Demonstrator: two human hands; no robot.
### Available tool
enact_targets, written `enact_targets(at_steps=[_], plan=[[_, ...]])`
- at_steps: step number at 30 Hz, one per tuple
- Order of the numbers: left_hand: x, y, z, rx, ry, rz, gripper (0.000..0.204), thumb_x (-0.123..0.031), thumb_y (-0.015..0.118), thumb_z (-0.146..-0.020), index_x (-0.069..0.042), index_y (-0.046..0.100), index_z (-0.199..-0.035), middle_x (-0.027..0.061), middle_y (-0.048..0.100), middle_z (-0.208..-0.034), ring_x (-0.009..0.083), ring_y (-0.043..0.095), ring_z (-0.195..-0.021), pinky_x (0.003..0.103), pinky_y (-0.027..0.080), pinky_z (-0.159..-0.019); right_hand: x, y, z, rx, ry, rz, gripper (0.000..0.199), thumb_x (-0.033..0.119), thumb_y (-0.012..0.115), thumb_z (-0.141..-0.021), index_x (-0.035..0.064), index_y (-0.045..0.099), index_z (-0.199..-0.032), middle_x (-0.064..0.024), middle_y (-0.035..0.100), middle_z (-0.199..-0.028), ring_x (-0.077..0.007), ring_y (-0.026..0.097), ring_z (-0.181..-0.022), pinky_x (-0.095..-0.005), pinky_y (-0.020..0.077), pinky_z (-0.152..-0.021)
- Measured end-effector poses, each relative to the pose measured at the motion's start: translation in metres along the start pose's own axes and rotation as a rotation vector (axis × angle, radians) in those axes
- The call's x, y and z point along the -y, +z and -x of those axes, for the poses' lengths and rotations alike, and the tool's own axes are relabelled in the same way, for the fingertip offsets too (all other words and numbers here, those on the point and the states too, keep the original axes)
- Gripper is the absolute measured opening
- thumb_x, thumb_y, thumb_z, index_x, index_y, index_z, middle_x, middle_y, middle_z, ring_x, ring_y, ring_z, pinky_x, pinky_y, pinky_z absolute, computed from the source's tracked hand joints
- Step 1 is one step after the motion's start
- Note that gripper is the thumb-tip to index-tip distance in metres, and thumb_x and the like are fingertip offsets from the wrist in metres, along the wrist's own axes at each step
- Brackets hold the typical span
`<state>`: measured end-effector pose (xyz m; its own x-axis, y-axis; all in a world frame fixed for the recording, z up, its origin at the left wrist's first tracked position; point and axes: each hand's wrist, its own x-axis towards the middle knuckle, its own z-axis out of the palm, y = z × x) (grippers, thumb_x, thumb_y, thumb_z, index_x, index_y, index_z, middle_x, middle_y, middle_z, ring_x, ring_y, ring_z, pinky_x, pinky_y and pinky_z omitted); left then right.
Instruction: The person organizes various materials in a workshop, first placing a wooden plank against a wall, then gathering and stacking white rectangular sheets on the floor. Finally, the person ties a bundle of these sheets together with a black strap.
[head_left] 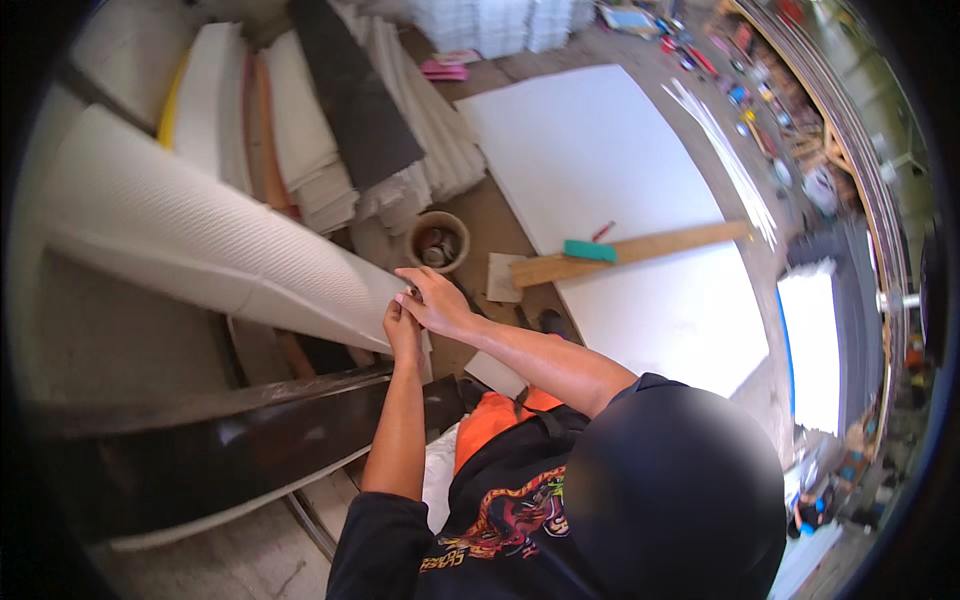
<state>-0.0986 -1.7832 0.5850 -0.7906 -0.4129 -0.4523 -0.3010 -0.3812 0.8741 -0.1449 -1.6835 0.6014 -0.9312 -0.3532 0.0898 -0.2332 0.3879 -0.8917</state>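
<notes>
A wide white board (610, 190) lies flat on the floor (500, 215), filling the upper right of the view. To its left a long white textured panel (200, 235) slants from the upper left down toward the middle, its lower end reaching the person's two hands. Under that panel a long dark glossy board (200, 450) runs across the lower left. Behind them, stacks of white sheets (330, 150) with one dark sheet (355, 95) lean together.

A wooden straightedge (640, 252) rests across the white board, with a small green block (590, 250) on it and a red pencil (603, 231) just beside. A round bucket (438, 242) stands on the floor near the panel's end.

The right hand (435, 300) lies on the corner of the textured panel, fingers curled narrow and pinching its edge. The left hand (402, 330) is just below, touching the right, fingers closed on the same corner.
</notes>
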Motion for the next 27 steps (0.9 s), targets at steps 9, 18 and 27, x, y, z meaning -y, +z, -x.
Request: enact_targets(at_steps=[9, 18, 27], plan=[[0.173, 0.135, -0.029, 0.242, -0.294, -0.347, 0.033, -0.034, 0.059, -0.107, -0.003, 0.066, -0.112, 0.0027, 0.069, -0.090, 0.0106, 0.064, -0.069, 0.026, 0.049, -0.064, -0.204, -0.123, 0.067, -0.130, 0.357, 0.039, 0.052, 0.033, 0.066, -0.096, 0.0077, 0.058, -0.140, -0.0196, 0.062, -0.129, -0.0375, 0.061, -0.121, -0.0431, 0.0497, -0.101], [0.416, 0.196, -0.119, 0.157, -0.691, -0.477, 0.040, -0.044, 0.066, -0.100, -0.008, 0.061, -0.117, 0.0056, 0.070, -0.104, 0.0148, 0.067, -0.079, 0.030, 0.052, -0.067, -0.550, -0.165, 0.132, -0.163, 0.897, 0.062, 0.077, 0.034, 0.078, -0.085, 0.0098, 0.046, -0.150, -0.0286, 0.054, -0.136, -0.0449, 0.054, -0.129, -0.0479, 0.0466, -0.107], [0.654, 0.247, -0.271, 0.039, -0.490, -0.817, 0.082, -0.045, 0.076, -0.092, 0.003, 0.042, -0.149, 0.0205, 0.051, -0.149, 0.0338, 0.048, -0.137, 0.043, 0.040, -0.112, -0.846, -0.200, 0.104, 0.080, 1.003, 0.742, 0.098, 0.012, 0.079, -0.080, 0.0243, 0.026, -0.161, -0.0246, 0.035, -0.158, -0.0437, 0.040, -0.143, -0.0550, 0.0480, -0.107]])
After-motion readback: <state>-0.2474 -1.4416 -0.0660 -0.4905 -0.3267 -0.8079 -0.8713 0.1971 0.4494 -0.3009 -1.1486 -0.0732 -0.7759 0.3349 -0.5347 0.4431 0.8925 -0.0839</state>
